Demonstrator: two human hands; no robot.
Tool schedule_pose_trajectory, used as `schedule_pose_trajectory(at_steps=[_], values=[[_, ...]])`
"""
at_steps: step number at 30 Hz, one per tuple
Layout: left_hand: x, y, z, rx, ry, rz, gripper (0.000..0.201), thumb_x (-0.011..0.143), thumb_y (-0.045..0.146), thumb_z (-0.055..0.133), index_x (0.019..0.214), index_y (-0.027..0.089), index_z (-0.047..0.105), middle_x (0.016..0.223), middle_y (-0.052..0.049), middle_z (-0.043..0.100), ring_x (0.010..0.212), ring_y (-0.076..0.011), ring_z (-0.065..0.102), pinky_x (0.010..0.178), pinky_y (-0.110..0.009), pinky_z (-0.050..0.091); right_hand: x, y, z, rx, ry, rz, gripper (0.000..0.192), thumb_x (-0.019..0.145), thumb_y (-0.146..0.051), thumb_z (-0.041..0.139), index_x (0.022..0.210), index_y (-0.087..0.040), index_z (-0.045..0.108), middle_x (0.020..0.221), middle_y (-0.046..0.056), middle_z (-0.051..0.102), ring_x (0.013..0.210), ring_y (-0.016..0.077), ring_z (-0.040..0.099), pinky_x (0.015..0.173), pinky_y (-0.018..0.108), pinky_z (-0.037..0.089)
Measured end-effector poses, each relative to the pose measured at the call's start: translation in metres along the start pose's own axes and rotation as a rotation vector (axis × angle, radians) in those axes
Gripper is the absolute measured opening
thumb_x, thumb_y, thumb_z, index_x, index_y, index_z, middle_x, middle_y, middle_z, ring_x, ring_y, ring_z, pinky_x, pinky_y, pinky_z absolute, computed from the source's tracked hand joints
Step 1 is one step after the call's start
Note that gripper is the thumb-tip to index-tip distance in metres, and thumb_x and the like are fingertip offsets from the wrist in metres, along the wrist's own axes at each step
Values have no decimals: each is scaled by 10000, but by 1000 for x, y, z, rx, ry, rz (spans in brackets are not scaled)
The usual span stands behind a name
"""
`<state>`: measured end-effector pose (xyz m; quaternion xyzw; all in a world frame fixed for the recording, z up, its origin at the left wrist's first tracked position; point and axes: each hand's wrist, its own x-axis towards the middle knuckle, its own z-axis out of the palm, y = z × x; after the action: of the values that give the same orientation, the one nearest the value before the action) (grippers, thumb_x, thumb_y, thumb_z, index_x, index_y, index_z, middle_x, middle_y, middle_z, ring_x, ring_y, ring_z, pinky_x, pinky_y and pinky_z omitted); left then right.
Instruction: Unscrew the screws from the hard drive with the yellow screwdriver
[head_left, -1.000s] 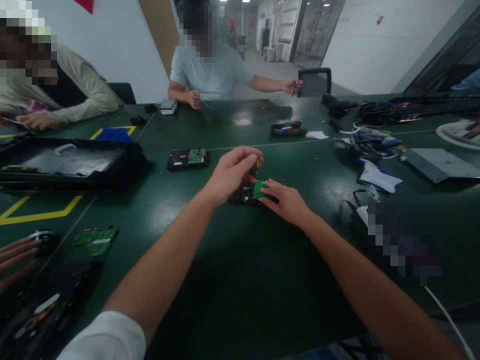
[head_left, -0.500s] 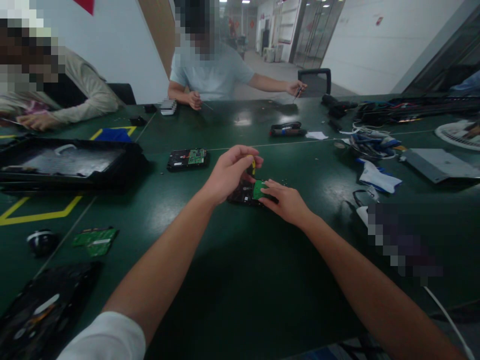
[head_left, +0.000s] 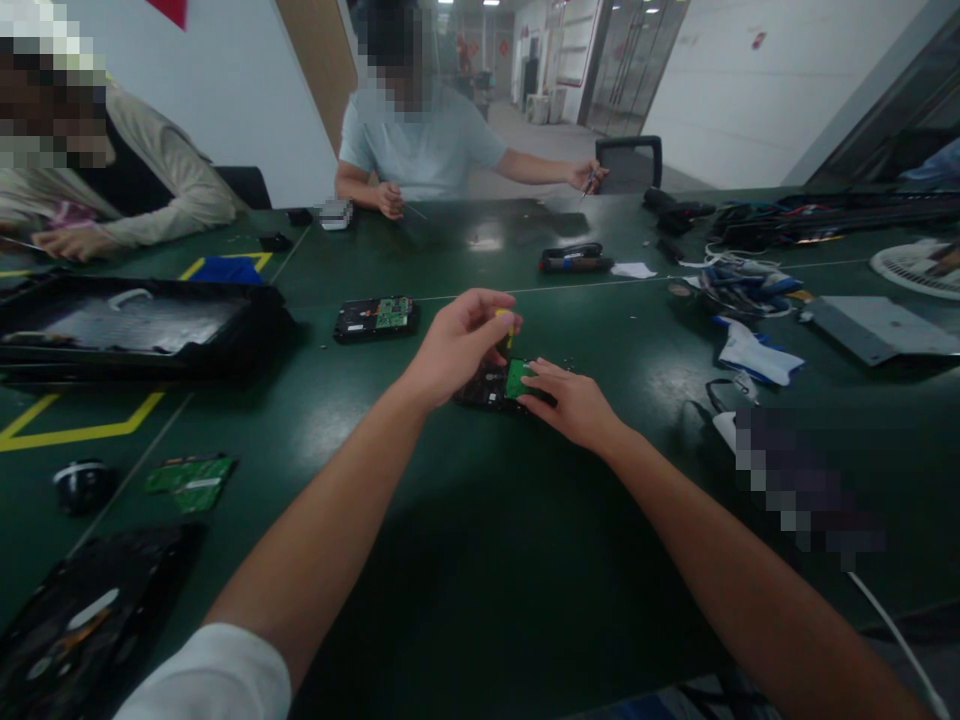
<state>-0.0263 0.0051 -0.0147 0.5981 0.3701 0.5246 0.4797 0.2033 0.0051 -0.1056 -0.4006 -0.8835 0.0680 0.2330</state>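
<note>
A black hard drive (head_left: 480,388) with a green circuit board (head_left: 517,379) lies on the dark green table in front of me. My left hand (head_left: 469,338) is closed round a screwdriver with a yellow handle (head_left: 505,322), held upright above the drive near the board's edge. The screwdriver's tip is hidden by my fingers. At the drive's right end, my right hand (head_left: 564,402) holds it in place, its fingertips on the board and the thumb toward the near side. The hand covers that end of the drive.
Another hard drive (head_left: 375,318) lies farther left. At left are a black casing (head_left: 135,325), a loose green circuit board (head_left: 193,482) and a large black drive (head_left: 97,615). Cables (head_left: 742,285), a glove (head_left: 757,352) and a metal plate (head_left: 885,328) lie right. Two people sit across the table.
My left hand's fingers have shifted slightly on the screwdriver, and more of its yellow handle shows. My right hand and the hard drive have stayed put.
</note>
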Motion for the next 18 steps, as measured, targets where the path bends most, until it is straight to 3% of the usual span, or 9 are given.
schedule_pose_trajectory(at_steps=[5, 13, 18], values=[[0, 1, 3, -51, -13, -37, 162, 982, 293, 626, 1090, 194, 696, 1156, -102, 746, 1035, -207, 700, 590, -214, 569, 1, -1, 0, -7, -10, 1, 339, 1025, -385, 675, 1298, -203, 761, 1483, 132, 675, 1438, 314, 592, 1189, 528, 519], [0, -3, -2, 162, -23, 113, 233, 934, 418, 762, 1031, 207, 780, 1004, -50, 701, 842, -149, 631, 611, -207, 550, 2, -3, -1, -24, -20, -2, 342, 1027, -369, 673, 1297, -179, 761, 1465, 144, 686, 1444, 310, 586, 1199, 510, 512], [0, -1, -1, 57, 0, 33, 210, 966, 346, 699, 1128, 214, 723, 1008, -57, 717, 873, -162, 664, 625, -224, 572, 1, -1, -1, -7, -10, -6, 340, 1018, -380, 687, 1297, -200, 760, 1474, 130, 682, 1441, 310, 588, 1199, 519, 511]])
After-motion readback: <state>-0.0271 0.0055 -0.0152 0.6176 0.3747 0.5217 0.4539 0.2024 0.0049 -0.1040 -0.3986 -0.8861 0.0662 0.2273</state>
